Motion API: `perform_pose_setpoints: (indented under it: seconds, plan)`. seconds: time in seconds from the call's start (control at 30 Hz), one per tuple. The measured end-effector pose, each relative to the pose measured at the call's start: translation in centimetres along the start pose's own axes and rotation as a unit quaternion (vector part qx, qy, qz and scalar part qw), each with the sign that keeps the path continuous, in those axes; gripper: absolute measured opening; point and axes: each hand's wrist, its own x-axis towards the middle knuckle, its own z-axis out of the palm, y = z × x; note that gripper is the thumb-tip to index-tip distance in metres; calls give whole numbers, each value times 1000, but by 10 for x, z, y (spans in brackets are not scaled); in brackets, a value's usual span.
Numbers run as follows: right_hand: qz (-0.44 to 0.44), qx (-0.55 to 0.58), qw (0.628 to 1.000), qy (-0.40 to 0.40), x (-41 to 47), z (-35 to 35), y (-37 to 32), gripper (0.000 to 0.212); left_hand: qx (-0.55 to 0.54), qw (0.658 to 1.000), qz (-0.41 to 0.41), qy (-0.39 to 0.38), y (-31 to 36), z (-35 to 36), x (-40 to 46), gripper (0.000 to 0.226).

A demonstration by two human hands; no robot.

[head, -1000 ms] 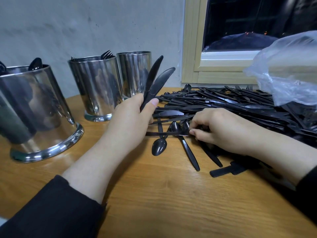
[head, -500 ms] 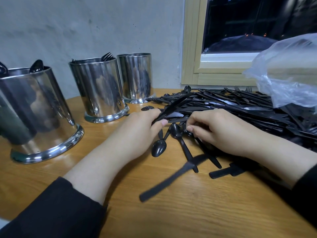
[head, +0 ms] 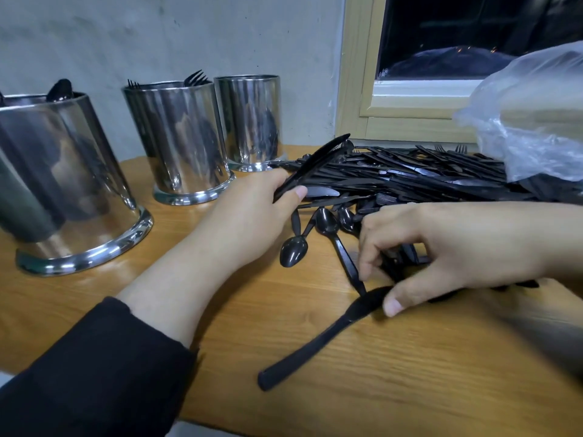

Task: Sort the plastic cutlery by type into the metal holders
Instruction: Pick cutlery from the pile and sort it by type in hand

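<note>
Now the left hand [head: 252, 216] has lowered its gripped knives [head: 310, 167] toward the pile, while the right hand [head: 441, 247] pinches another knife [head: 318, 339]: gathering continues.

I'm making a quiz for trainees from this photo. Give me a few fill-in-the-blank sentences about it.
1. The left hand holds black plastic ____.
2. The middle holder has ____ sticking out of its top.
3. The number of metal holders on the table is ____.
4. The right hand touches a loose knife lying on the ____.

Missing words: knives; forks; three; table
</note>
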Motion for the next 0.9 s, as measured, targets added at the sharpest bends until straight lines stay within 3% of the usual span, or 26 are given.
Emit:
perform_pose_setpoints:
  seconds: [0.33,0.5,0.67,0.8,0.9]
  plan:
    - [35,-14,999,-6,6,12,1,14,-43,999,21,22,0,2,0,39]
    - [48,-14,999,20,9,14,4,25,-46,998,28,27,1,2,0,40]
    - [39,-29,998,35,12,15,8,20,-39,998,32,25,2,1,-2,40]
    - [9,-107,992,73,17,19,9,27,-44,998,33,19,4,1,-2,41]
    - [-22,-173,979,110,19,21,9,18,-39,999,33,19,2,1,-2,40]
